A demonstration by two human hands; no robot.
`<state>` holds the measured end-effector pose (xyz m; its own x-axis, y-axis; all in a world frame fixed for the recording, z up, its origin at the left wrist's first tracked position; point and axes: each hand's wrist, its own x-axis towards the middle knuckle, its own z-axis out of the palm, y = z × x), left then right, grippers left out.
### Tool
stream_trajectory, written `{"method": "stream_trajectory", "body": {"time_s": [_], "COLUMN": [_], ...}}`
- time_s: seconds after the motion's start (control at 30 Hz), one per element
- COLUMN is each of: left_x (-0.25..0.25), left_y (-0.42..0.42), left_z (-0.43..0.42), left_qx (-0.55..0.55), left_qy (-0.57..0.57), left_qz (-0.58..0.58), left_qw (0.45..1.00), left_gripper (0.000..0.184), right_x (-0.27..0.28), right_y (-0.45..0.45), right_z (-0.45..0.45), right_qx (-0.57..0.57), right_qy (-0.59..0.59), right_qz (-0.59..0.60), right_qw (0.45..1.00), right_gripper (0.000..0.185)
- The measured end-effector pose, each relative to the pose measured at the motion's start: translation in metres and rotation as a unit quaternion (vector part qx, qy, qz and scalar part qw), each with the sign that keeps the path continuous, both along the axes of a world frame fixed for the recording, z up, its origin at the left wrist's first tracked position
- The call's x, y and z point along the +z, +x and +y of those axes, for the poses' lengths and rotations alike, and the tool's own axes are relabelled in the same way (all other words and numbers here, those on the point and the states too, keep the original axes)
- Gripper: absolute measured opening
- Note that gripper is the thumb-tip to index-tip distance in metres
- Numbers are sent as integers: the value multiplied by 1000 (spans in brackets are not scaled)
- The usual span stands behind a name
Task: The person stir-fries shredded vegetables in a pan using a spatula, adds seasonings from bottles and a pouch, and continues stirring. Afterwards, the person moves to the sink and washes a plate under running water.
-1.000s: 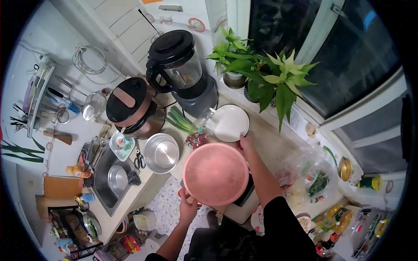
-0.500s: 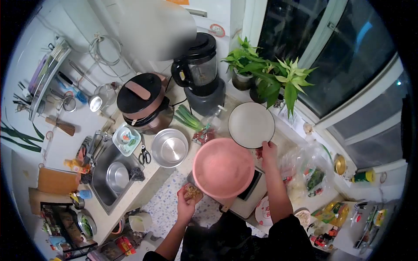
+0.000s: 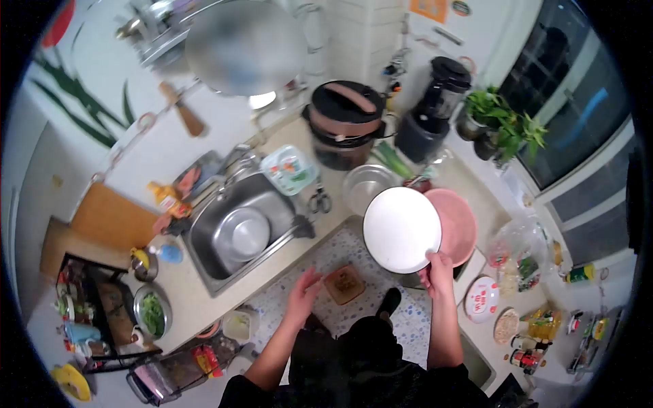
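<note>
A round white plate with a thin dark rim (image 3: 401, 231) is in my right hand (image 3: 439, 268), gripped at its lower right edge. It overlaps the pink basin (image 3: 454, 228) in view and hides the basin's left part. My left hand (image 3: 304, 296) is open, fingers apart, with nothing in it. Just right of its fingertips is a small square orange-brown container (image 3: 344, 284) with bits of food inside, seen against the speckled floor (image 3: 272, 292). A metal pot (image 3: 360, 187) on the counter is partly behind the plate.
To the left, a steel sink (image 3: 204, 251) holds a metal bowl (image 3: 246, 234). Scissors (image 3: 320, 198), a pale tray (image 3: 289, 170), an electric cooker (image 3: 343, 122) and a blender (image 3: 435, 102) stand along the back. Plastic bags (image 3: 520, 255) and bottles (image 3: 544, 323) lie at right.
My view has turned left. The plate has come from above the basin to its left, still in my right hand. My left hand, earlier at the small container, is now apart from it.
</note>
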<state>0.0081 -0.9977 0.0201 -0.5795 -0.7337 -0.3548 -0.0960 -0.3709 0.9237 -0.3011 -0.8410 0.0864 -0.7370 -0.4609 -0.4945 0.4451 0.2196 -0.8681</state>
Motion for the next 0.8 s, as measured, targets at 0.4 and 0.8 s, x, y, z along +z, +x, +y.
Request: {"method": "stream_trajectory", "body": {"time_s": [0.4, 0.8], "left_x": [1, -68], "left_y": [211, 245], "left_z": [-112, -175], "left_qx": [92, 294], "left_qy": [305, 320], "left_qz": [183, 152], "left_qw": [930, 888], "left_gripper": [60, 60], "right_x": [-28, -118], "right_y": [213, 229], "right_z": [-167, -370], "right_qx": [436, 446], "right_qy": [59, 82], "right_qz": [-33, 323], "right_qw": [897, 831], "right_gripper": [28, 41]}}
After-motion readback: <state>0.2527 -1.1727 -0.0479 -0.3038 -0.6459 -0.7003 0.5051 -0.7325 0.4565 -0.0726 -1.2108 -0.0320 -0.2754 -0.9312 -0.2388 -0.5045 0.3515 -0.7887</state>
